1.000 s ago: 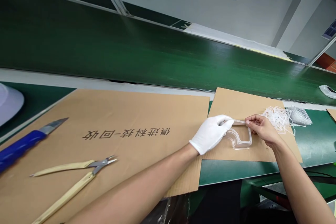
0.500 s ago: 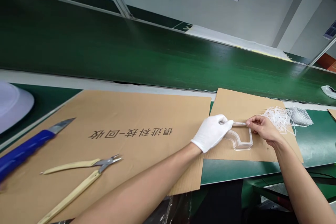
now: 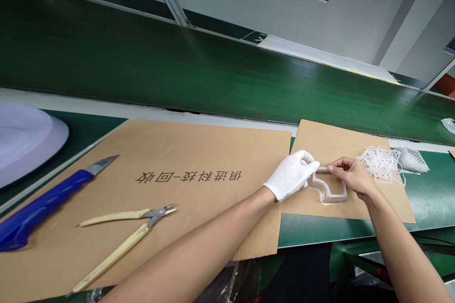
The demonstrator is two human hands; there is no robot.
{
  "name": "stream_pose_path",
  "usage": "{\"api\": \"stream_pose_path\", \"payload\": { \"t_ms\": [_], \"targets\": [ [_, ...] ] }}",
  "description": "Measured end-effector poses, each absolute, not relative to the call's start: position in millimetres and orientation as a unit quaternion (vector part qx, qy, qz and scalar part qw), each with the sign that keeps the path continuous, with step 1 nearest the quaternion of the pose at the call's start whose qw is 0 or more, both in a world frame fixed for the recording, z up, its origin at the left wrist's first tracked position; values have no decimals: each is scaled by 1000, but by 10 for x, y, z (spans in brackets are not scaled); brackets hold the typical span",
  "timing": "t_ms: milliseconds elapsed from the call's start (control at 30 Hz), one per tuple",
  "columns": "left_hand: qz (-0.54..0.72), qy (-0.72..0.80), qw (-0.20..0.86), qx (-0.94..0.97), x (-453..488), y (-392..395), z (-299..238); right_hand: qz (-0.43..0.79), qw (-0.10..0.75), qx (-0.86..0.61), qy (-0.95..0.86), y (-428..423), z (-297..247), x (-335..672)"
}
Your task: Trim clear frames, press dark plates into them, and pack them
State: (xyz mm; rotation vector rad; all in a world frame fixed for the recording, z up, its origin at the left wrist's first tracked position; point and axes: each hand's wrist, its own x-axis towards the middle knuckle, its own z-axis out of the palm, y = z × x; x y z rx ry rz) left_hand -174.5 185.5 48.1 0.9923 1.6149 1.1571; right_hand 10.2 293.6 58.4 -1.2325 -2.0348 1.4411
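My left hand (image 3: 293,174), in a white glove, is closed on the left end of a clear plastic frame (image 3: 329,197). The frame has a curved outline and a whitish strip along its rim. My bare right hand (image 3: 350,174) pinches the frame's upper edge near its right corner; whether the fingertips grip the strip or the frame itself is hard to tell. Underneath lies a cardboard sheet (image 3: 377,206). Just right of my right hand is a tangled heap of thin white strips (image 3: 378,161).
A larger cardboard sheet (image 3: 199,147) with printed characters carries cutting pliers (image 3: 154,218) with cream handles and a blue-handled knife (image 3: 46,210). A white roll (image 3: 31,142) stands at the far left. Bubble wrap (image 3: 412,160) lies at right. Behind runs a green belt (image 3: 213,75).
The view has shifted slightly left. My right hand has moved a little left along the frame's upper edge, closer to my left hand, which keeps its hold.
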Motion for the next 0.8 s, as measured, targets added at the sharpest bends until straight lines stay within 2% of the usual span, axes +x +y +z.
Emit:
{"api": "stream_pose_path", "payload": {
  "t_ms": [300,467,667,800],
  "targets": [
    [472,619,501,378,-1748,1858,516,462,167,-468,-734,2830,567,-40],
    [409,642,494,419,-1755,1837,554,474,163,-474,-724,2809,558,-63],
    [374,648,478,460,-1764,1797,569,373,221,-452,-779,2600,634,258],
    [357,639,464,498,-1766,1809,528,426,220,-463,-745,2490,598,391]
  ]
}}
